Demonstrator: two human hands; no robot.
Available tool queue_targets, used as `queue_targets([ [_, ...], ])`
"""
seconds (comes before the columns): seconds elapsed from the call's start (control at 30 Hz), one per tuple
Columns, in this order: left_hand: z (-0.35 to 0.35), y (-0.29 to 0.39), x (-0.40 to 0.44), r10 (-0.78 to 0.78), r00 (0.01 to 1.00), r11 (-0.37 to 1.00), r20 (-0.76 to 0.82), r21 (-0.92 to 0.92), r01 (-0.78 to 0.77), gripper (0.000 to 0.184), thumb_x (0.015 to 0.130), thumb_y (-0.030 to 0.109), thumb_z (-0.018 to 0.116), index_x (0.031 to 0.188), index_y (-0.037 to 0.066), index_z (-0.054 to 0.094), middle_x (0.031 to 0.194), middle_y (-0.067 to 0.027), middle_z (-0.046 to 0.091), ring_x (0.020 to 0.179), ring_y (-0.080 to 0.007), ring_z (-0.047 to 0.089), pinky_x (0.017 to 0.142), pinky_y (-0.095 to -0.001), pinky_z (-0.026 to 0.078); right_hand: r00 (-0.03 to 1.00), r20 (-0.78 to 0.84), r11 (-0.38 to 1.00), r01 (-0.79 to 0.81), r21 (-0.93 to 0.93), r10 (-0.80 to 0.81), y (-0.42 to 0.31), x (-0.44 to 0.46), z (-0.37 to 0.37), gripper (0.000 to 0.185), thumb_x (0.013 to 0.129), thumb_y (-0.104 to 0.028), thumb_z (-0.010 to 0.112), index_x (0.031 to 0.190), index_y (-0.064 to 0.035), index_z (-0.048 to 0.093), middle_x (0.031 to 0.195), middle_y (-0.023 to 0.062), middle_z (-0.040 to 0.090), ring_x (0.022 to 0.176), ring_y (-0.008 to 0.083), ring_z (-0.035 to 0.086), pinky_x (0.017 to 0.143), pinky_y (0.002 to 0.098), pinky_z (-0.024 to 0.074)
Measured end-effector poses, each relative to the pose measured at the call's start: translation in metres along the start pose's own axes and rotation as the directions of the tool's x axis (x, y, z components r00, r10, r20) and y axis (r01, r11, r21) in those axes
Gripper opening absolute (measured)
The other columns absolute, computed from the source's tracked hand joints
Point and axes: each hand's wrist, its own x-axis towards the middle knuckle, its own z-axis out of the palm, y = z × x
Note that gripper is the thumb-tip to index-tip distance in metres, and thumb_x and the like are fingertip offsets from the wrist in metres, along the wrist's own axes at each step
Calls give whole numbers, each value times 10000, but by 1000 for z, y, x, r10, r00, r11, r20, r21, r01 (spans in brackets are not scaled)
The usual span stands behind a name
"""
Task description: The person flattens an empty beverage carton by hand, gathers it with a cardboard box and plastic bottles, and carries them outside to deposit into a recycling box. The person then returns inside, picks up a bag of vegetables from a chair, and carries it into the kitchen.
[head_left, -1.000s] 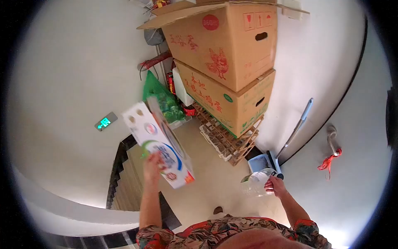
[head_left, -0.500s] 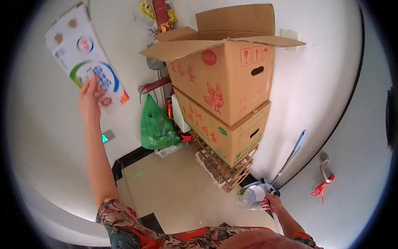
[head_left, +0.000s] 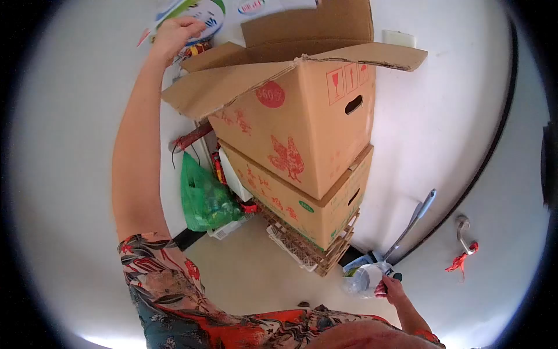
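Observation:
My left hand [head_left: 177, 38] is raised at the upper left, its fingers closed on a flattened white carton [head_left: 253, 8] with green and blue print. The carton is partly cut off by the top of the view and reaches over the back of the upper cardboard box [head_left: 325, 116]. That box has its flaps open and red hen print. Low on the right, my right hand [head_left: 392, 288] is closed around the dark top of a clear plastic bottle [head_left: 365, 280], which hangs near the floor. The inside of the box is mostly hidden by its front flaps.
A second cardboard box [head_left: 290, 200] supports the upper one, on a wooden rack [head_left: 331, 256]. A green plastic bag [head_left: 206, 198] hangs at the left. At the right are a blue-handled tool [head_left: 415, 218] and a door handle [head_left: 462, 230] with red cord.
My left hand has swung the flattened carton right and up, from the left wall to over the box. The view has come closer to the boxes. My right hand keeps hold of the bottle.

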Motion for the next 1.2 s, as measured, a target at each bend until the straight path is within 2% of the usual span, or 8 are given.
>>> queue_targets([
  [0.3,55,-36,60,5,962,994,272,105,-35,121,770,150,597,807,36,617,709,18,553,670,-73,480,604,-239,403,999,-34,993,-18,114,22,16,-5,14,336,888,-352,452,745,-58,531,658,83,579,571,214,596,532,361,508],
  [0.5,80,-28,69,328,892,908,310,156,-388,389,778,293,599,982,-37,568,755,-81,604,648,-170,556,594,-308,470,1000,15,994,-2,108,0,20,0,24,366,885,-350,462,731,-29,546,633,78,575,545,172,584,520,292,508],
  [0.67,62,-112,62,204,960,965,192,128,-230,321,867,226,479,1098,8,525,954,-86,579,871,-164,533,792,-304,438,991,98,992,96,-85,-88,23,22,38,327,888,-338,469,723,-67,546,627,41,570,527,120,559,499,252,485],
  [0.87,38,-234,-168,-274,961,883,-28,-405,239,301,889,188,417,1108,4,512,1011,-88,567,948,-186,531,850,-306,431,984,166,994,-40,-101,57,71,83,6,291,899,-334,447,808,-69,527,651,31,553,577,119,560,563,260,480],
  [1.0,58,-358,-384,-676,679,489,285,-516,703,294,904,163,376,1114,2,502,1049,-90,560,999,-201,530,888,-307,426,969,165,960,-142,-242,185,71,101,33,259,867,-322,497,843,-68,539,747,30,570,677,140,578,593,307,488],
  [1.07,121,-340,-516,-758,495,353,426,-371,859,209,868,159,468,1020,36,545,922,-64,568,820,-173,553,720,-270,457,950,117,889,-222,-400,290,73,117,41,282,812,-342,551,820,-61,565,769,35,586,698,126,580,599,304,489],
  [1.17,193,-287,-669,-839,58,-14,540,-128,992,211,812,226,542,953,74,581,751,-51,586,634,-144,571,566,-269,479,953,-82,515,-229,-826,292,95,163,38,285,783,-326,567,819,-45,604,768,77,607,705,214,594,636,364,489],
  [1.2,210,-274,-718,-849,9,-19,528,-47,999,247,795,227,549,978,63,579,754,-54,594,620,-145,575,549,-276,482,992,39,45,33,-998,119,98,174,39,277,766,-309,560,830,-53,642,860,127,635,786,279,617,687,389,496],
])
